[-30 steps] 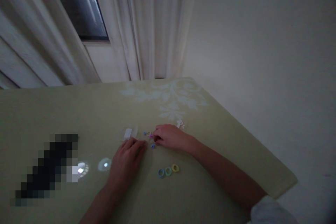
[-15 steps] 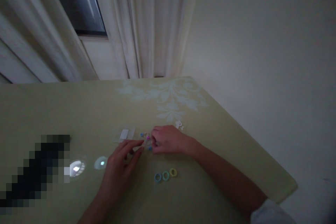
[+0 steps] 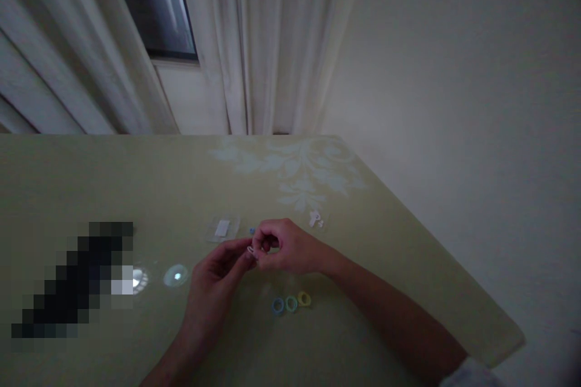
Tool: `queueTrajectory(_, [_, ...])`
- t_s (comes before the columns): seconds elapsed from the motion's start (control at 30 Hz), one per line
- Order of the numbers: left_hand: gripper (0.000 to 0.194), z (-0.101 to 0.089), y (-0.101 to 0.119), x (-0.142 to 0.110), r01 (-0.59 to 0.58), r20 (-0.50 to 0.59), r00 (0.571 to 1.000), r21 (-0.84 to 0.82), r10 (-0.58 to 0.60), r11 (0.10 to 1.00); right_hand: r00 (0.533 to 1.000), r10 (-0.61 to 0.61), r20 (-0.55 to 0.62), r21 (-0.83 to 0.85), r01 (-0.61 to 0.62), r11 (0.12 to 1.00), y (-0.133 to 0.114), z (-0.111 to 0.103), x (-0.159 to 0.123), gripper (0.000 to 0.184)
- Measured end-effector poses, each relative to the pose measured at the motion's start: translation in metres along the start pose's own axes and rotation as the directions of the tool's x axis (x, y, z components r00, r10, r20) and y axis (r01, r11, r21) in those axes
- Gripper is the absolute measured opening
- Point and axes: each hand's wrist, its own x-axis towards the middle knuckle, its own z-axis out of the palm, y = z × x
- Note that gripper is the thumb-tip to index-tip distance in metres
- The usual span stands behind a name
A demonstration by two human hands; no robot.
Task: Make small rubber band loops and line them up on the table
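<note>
Over the table, my left hand (image 3: 212, 281) and my right hand (image 3: 293, 245) meet fingertip to fingertip. A small pale ring (image 3: 250, 250) is pinched between the thumb and fingers of my left hand. The closed fingertips of my right hand are at that ring's right side, and they partly cover it. Just behind the fingers lies a tiny blue piece (image 3: 252, 230). Nearer the front, a blue ring (image 3: 278, 306), a green ring (image 3: 291, 303) and a yellow ring (image 3: 304, 299) lie in a row.
A clear plastic bag with a white label (image 3: 222, 228) lies behind my left hand. Several small white pieces (image 3: 316, 218) are beyond my right wrist. A pixelated dark shape covers the table's left side. Curtains (image 3: 258, 42) hang behind the table (image 3: 136, 187), whose right edge slants past a wall.
My hands have come together, and the pale ring is now raised in the fingertips. The pink piece seen between them is no longer visible. The view has shifted slightly.
</note>
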Motion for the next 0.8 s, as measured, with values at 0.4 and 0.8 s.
queueTrajectory(0.4, [0.039, -0.013, -0.014, 0.014, 0.09, -0.023, 0.995, -0.139, -0.094, 0.986, 0.973, 0.001, -0.233, -0.48, -0.116, 0.869, 0.037, -0.015, 0.025, 0.016])
queueTrajectory(0.8, [0.035, -0.013, -0.014, 0.015, 0.067, -0.013, 0.998, -0.136, -0.069, 0.988, 0.997, 0.054, -0.052, -0.775, -0.074, 0.628, 0.032, 0.002, 0.025, 0.019])
